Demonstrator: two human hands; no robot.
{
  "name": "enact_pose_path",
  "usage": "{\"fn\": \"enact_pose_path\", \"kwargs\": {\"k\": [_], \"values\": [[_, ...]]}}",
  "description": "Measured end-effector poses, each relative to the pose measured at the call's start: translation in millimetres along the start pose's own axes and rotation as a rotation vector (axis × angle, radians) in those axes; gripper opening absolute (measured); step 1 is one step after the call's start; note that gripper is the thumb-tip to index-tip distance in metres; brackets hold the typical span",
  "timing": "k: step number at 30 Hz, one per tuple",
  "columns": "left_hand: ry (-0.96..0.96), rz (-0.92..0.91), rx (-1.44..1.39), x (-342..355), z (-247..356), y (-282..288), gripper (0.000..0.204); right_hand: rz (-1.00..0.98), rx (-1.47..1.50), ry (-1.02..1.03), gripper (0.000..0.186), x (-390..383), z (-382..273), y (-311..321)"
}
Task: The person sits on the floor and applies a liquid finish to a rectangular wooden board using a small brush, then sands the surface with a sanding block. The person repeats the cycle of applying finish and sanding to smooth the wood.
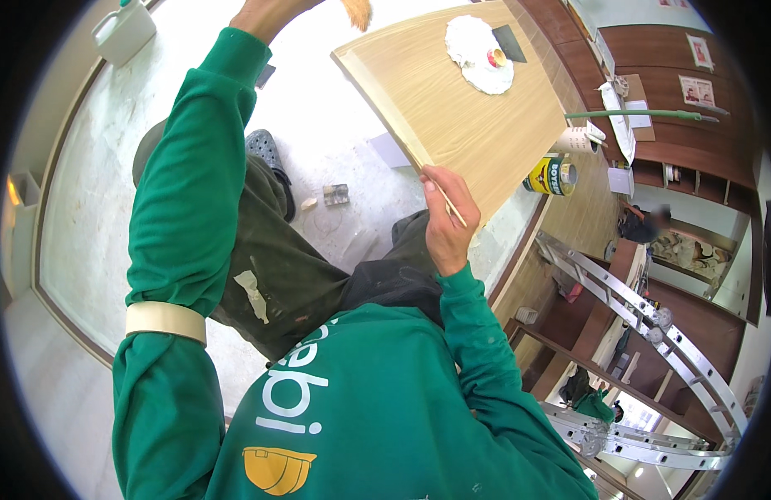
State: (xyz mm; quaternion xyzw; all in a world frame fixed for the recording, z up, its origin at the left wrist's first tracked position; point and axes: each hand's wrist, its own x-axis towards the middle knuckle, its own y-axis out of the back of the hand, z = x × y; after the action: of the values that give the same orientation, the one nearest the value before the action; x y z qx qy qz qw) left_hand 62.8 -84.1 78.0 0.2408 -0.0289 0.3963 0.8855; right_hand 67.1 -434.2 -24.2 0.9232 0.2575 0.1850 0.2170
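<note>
My right hand [450, 223] is closed at the near corner of a light wood-grain panel [419, 92]. Between its thumb and fingers runs a thin pale wooden strip [454, 208], lying along the panel's edge; whether it is separate from the panel I cannot tell. My left hand [275, 12] reaches out past the top edge, its fingers out of view. Close to it hangs an orange-brown tuft, like bristles [357, 13]. On the panel's far part sit a crumpled white sheet [469, 60], a small red-and-yellow round thing [496, 57] on it, and a dark grey square sheet [509, 44].
A white jug [124, 35] stands far left. On the pale floor lies a small grey block [336, 195] by my shoe [269, 158]. Right of the panel are a yellow-and-black paint can [552, 176], a green pole [643, 114], an aluminium ladder [652, 325] and two people [641, 223].
</note>
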Motion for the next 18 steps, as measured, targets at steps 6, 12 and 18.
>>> {"fn": "enact_pose_path", "kwargs": {"k": [6, 12, 18], "values": [[0.007, 0.016, 0.008, 7.4, -5.9, -1.9, 0.035, 0.031, 0.006, -0.095, 0.021, -27.6, -1.8, 27.0], [0.001, 0.009, 0.043, 8.6, -4.0, -8.4, 0.035, 0.055, 0.052, -0.014, 0.019, -11.2, -10.2, 12.9], [0.017, -0.002, 0.048, 6.0, -0.7, -8.8, 0.035, 0.024, 0.017, -0.057, 0.021, -15.9, -0.9, 20.1]]}}
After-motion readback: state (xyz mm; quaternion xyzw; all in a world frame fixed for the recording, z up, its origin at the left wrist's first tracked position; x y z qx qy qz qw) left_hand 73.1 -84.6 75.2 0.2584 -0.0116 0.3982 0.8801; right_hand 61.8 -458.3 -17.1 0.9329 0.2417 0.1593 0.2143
